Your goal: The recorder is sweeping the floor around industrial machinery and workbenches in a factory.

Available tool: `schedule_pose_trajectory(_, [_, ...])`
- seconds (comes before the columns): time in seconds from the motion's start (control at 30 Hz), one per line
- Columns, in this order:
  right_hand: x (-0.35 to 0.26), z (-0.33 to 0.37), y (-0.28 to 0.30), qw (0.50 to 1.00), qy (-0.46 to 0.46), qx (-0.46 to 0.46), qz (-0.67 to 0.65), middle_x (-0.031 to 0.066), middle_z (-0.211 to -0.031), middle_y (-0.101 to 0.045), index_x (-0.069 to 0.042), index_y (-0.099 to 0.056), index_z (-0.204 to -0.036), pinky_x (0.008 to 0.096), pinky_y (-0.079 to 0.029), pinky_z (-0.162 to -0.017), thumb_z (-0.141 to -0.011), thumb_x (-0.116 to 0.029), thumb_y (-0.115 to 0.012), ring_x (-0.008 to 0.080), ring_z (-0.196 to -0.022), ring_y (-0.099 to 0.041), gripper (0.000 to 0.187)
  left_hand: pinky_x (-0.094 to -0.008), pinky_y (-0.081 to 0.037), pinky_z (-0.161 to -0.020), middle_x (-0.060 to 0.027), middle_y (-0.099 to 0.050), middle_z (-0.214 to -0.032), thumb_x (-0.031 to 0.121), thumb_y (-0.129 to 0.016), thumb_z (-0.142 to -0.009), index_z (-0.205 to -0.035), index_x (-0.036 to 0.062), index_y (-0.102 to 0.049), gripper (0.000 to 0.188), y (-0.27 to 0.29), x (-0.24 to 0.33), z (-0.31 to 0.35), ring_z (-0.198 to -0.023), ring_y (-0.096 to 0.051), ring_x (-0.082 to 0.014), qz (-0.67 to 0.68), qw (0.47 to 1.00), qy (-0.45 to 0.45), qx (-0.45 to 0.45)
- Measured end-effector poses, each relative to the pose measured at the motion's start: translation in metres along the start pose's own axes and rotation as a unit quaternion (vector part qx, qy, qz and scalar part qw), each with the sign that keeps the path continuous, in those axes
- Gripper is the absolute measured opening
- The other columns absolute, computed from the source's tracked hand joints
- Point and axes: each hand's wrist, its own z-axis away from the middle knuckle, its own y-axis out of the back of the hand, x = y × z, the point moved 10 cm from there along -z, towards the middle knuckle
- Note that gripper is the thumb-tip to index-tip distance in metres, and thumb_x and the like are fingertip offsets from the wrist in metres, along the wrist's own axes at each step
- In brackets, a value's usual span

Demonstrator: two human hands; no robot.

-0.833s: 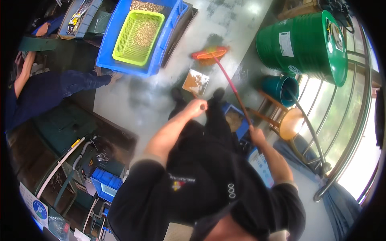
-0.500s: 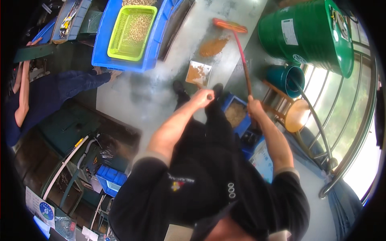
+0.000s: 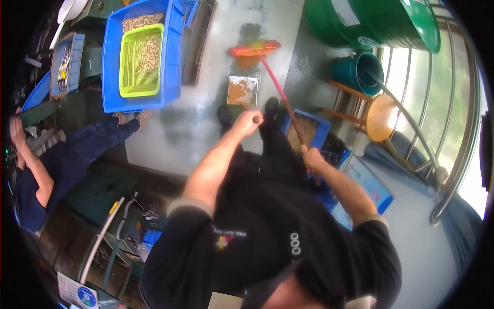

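My left hand (image 3: 248, 123) is wrapped round the end of an upright handle. Below it on the floor rests a square metal dustpan (image 3: 250, 87), partly covered with brown sawdust-like debris (image 3: 239, 95). My right hand (image 3: 312, 158) grips the brown lower part of a broom's stick. The pink and brown stick slants away to the broom's red-orange head (image 3: 254, 49), which lies beyond the dustpan on a brown pile (image 3: 248, 62). The head covers part of that pile, and a gap of floor separates it from the dustpan.
A large blue bin (image 3: 111, 67) with a yellow-green basket (image 3: 124, 62) stands left. At right are a green drum (image 3: 375, 23), a teal bucket (image 3: 350, 72), a wooden stool (image 3: 381, 118) and metal railings. A blue crate (image 3: 321, 131) sits by my right leg. Another person (image 3: 67, 149) works at far left.
The broom head has come nearer the dustpan, onto the brown pile, and my right hand has moved back and down with the stick. My view has also shifted. Both hands keep their grip.
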Motion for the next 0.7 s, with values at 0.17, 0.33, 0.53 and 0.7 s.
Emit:
schedule_pose_trajectory(0.17, [-0.010, 0.017, 0.021, 0.961, 0.179, 0.173, 0.121, 0.0304, -0.079, -0.058, 0.005, -0.063, -0.081, 0.0491, -0.046, -0.070, -0.090, -0.041, -0.043, 0.0459, -0.082, -0.057, 0.051, -0.0353, -0.047, -0.069, -0.0153, -0.063, -0.081, 0.014, -0.065, -0.077, -0.084, 0.0026, -0.061, 0.013, 0.015, 0.001, 0.009, -0.078, -0.062, -0.0308, -0.022, 1.000, -0.017, -0.001])
schedule_pose_trajectory(0.33, [-0.072, -0.010, 0.060, 0.931, 0.239, 0.192, 0.199, 0.0285, -0.080, -0.060, 0.004, -0.063, -0.084, 0.0456, -0.047, -0.072, -0.089, -0.044, -0.043, 0.0429, -0.080, -0.060, 0.053, -0.0358, -0.048, -0.069, -0.0151, -0.063, -0.082, 0.014, -0.064, -0.077, -0.085, 0.0025, -0.061, 0.014, 0.016, -0.010, 0.027, -0.079, -0.062, -0.0307, -0.015, 1.000, -0.017, -0.016])
schedule_pose_trajectory(0.53, [-0.107, -0.002, 0.114, 0.904, 0.163, 0.203, 0.339, 0.0217, -0.099, -0.062, -0.001, -0.064, -0.095, 0.0431, -0.046, -0.083, -0.088, -0.048, -0.039, 0.0376, -0.095, -0.058, 0.054, -0.0369, -0.048, -0.070, -0.0141, -0.064, -0.085, 0.015, -0.063, -0.078, -0.086, 0.0030, -0.061, 0.014, 0.020, -0.012, 0.041, -0.082, -0.062, -0.0309, -0.021, 0.999, -0.009, -0.026])
schedule_pose_trajectory(0.7, [-0.043, 0.011, 0.146, 0.908, 0.117, 0.211, 0.342, 0.0244, -0.098, -0.060, 0.001, -0.062, -0.091, 0.0447, -0.043, -0.085, -0.088, -0.046, -0.041, 0.0390, -0.098, -0.056, 0.052, -0.0378, -0.048, -0.070, -0.0141, -0.064, -0.086, 0.014, -0.062, -0.078, -0.087, 0.0033, -0.062, 0.014, 0.011, -0.014, 0.038, -0.083, -0.061, -0.0325, -0.022, 0.999, 0.008, -0.047])
